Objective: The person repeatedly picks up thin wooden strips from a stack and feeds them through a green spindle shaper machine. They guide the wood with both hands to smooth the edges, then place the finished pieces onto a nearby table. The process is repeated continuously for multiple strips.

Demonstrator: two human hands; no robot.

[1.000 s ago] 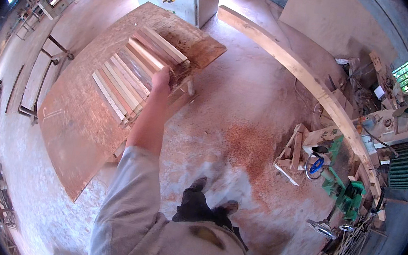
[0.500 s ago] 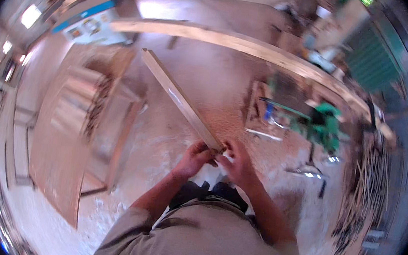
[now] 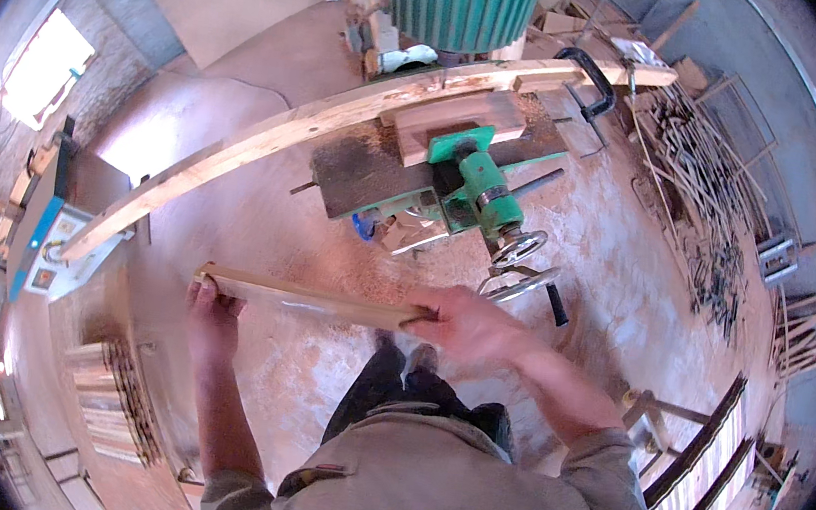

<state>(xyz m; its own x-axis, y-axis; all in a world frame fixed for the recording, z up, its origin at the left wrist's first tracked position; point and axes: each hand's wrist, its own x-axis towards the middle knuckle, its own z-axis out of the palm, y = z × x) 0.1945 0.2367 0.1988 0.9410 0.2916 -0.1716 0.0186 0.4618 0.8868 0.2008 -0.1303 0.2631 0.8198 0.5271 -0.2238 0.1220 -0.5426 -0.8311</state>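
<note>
A short wooden strip (image 3: 312, 300) is stretched crosswise in front of my body, above the floor. My left hand (image 3: 213, 311) pinches its left end, thumb on the upper face. The right end sits in the grip of my right hand (image 3: 466, 324), which is slightly blurred. Just beyond is a green woodworking machine (image 3: 485, 193) with a dark table, a clamp head and metal handwheels (image 3: 519, 252). A reddish-brown wood block (image 3: 458, 125) lies on that machine under the green clamp plate. Across the machine's back runs a long pale beam (image 3: 312, 123).
A black C-clamp (image 3: 598, 87) grips the beam's right end. Wood sticks (image 3: 709, 179) are heaped along the right wall. At lower left stands a table (image 3: 120, 484) with stacked slats (image 3: 115, 398). A ribbed green drum shape (image 3: 457, 4) rises behind the machine. Sawdust covers the floor.
My view has swung right toward the green machine. The strip has turned from pointing away to lying crosswise, and my left hand has moved from its near end to the other end.
</note>
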